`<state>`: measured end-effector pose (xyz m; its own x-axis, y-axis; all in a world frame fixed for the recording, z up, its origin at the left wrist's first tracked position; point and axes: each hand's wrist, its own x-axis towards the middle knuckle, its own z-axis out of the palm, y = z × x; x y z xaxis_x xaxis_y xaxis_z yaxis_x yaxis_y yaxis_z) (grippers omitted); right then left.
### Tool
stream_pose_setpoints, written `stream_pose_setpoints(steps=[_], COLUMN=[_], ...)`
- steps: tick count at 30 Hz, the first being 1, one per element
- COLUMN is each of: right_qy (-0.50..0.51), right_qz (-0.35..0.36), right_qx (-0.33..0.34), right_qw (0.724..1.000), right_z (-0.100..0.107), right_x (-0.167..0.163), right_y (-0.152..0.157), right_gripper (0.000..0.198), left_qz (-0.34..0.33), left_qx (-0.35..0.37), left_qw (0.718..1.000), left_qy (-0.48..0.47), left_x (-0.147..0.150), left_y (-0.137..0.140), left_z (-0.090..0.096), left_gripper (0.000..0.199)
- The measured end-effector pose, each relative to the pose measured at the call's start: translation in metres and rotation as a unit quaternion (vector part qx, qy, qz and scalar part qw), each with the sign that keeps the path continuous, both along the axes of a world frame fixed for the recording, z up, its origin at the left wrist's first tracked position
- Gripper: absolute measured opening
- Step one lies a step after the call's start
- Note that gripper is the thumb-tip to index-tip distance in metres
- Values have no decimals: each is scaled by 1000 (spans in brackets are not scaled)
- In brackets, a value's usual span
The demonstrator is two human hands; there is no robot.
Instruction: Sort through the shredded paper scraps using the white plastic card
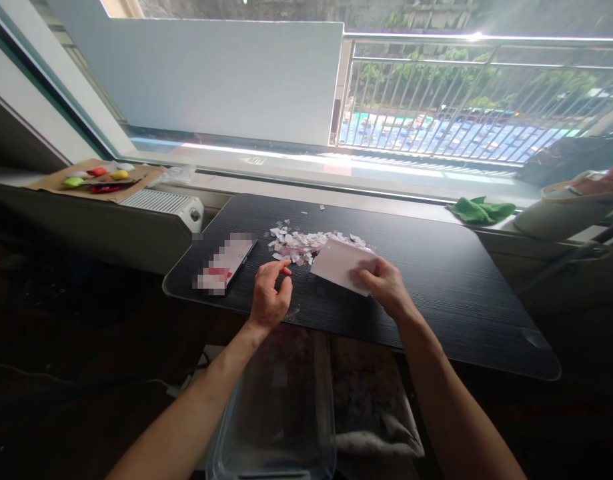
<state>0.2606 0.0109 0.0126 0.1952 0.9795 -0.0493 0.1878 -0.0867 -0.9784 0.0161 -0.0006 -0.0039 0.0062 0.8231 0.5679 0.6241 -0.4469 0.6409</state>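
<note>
Dark wood-grain desk [461,293], set under a wide window with a railed balcony beyond. Left hand [270,297]: near the front edge of the desk, fingers curled narrow, thumb and forefinger pinched close together just in front of the scraps; whether a scrap sits between them cannot be told. Right hand [385,285]: closed on the near corner of a white sheet of paper [339,264], which lies tilted, its far edge touching the scraps. Pile of small torn paper scraps [306,243]: white and pinkish, heaped around the middle of the desk, a few strays toward the back edge. Flat white and red item [225,262], blurred: left of the scraps, near the left edge of the desk. Clear plastic tub [279,413]: below the front edge, between the forearms. Green cloth [480,211]: on the sill past the back right of the desk. Cardboard piece with coloured clips [99,178]: on the ledge to the far left, beside a white radiator [166,203].
</note>
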Motion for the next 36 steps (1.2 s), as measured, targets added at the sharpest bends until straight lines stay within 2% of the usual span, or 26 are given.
stream_pose_setpoints(steps=[4, 6, 9, 13, 16, 26, 30, 36], right_qy=[10, 17, 33, 41, 36, 37, 52, 11], right_qz=[103, 121, 63, -14, -6, 32, 54, 20], right_qx=[-37, -46, -40, -50, -67, -80, -72, -61], right_qw=[994, 991, 997, 998, 997, 996, 995, 998], right_z=[10, 16, 16, 5, 0, 5, 2, -3], right_x=[-10, -7, 6, 23, 25, 0, -6, -9], right_y=[-16, -25, -34, -46, -59, -85, -83, -61], right_gripper=[22, 22, 26, 31, 31, 32, 31, 29], left_qz=[10, 11, 13, 12, 11, 11, 10, 11], left_qx=[-29, -39, -44, -44, -48, -51, -49, -54], left_qw=[998, 997, 995, 993, 992, 991, 991, 991], left_qy=[-52, -70, -92, -105, -112, -122, -122, -125], left_x=[-1, -1, -1, 0, 1, 0, 0, 0], left_y=[0, 0, 0, -1, -1, -1, -1, -1], left_z=[1, 1, 1, 2, 3, 2, 2, 2], left_gripper=[25, 25, 26, 25, 26, 26, 26, 26])
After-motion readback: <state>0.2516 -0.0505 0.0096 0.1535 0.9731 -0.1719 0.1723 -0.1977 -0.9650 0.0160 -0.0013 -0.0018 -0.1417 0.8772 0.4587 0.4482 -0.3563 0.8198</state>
